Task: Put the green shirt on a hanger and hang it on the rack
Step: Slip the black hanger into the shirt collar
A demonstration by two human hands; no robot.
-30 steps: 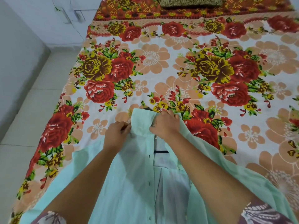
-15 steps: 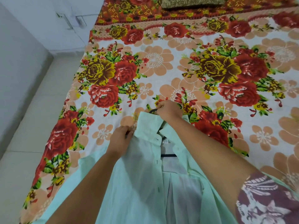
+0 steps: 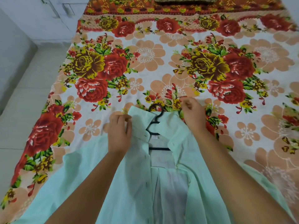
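The pale green shirt (image 3: pixel 129 183) lies open, front up, on the floral bedsheet (image 3: pixel 145 54). A black hanger (image 3: pixel 155 122) sits inside it, its hook poking out above the collar and its lower bar showing in the open front. My left hand (image 3: pixel 119 133) grips the left collar and front placket. My right hand (image 3: pixel 192 115) is at the right end of the collar with curled fingers that seem to pinch the fabric; it is blurred by motion. No rack is in view.
The bed fills most of the view, with an olive patterned pillow (image 3: pixel 186 0) at its far end. Pale tiled floor (image 3: pixel 24 110) runs along the bed's left side, bounded by white cabinet doors (image 3: pixel 53 12) and a wall.
My right hand moved from the collar's middle to its right end, spreading the collar and uncovering the hanger hook. My left hand shifted slightly along the left collar.
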